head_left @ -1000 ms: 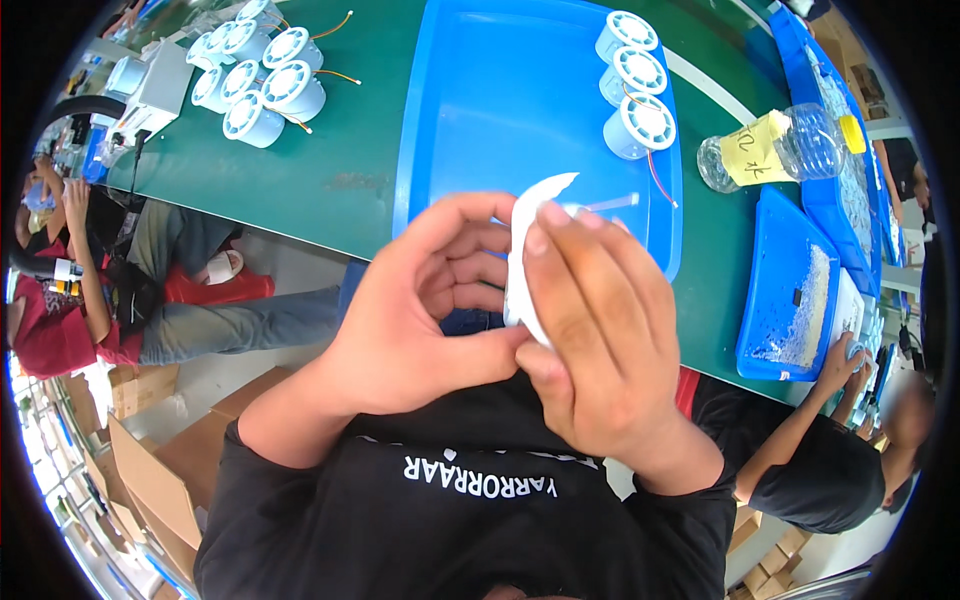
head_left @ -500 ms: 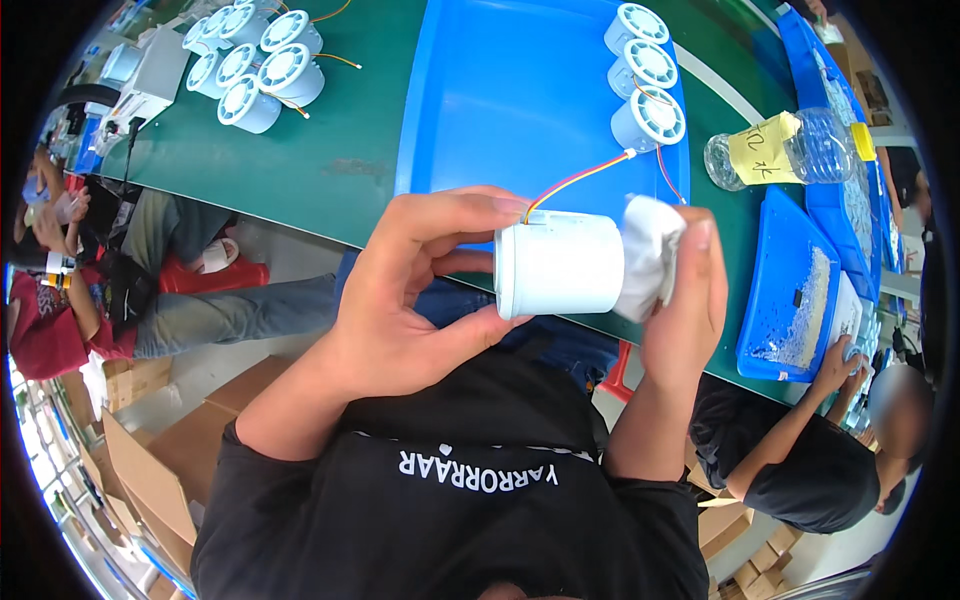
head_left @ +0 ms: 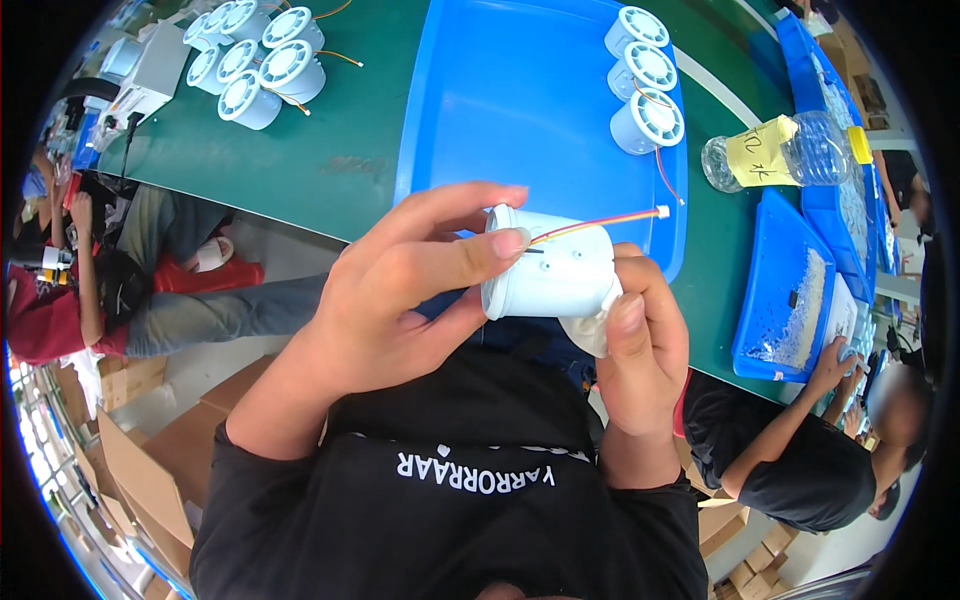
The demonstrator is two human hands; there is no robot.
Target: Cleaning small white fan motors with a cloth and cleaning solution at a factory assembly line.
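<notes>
My left grip (head_left: 395, 290) clamps the housing (head_left: 560, 288); beside it, my right grip (head_left: 642, 350) pinches cloth (head_left: 587, 333), likely wiping; the next stroke needs steadiness.

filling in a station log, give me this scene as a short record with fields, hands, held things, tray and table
left hand: grips the left end of a white unit, thumb beside the wires
right hand: holds a white cloth at the unit's other end
wires: red and yellow, ending in a white connector
tray: blue, three more units along its right side
table: green, with several similar units to the tray's left
bottle: clear, yellow cap, right of the tray
</notes>
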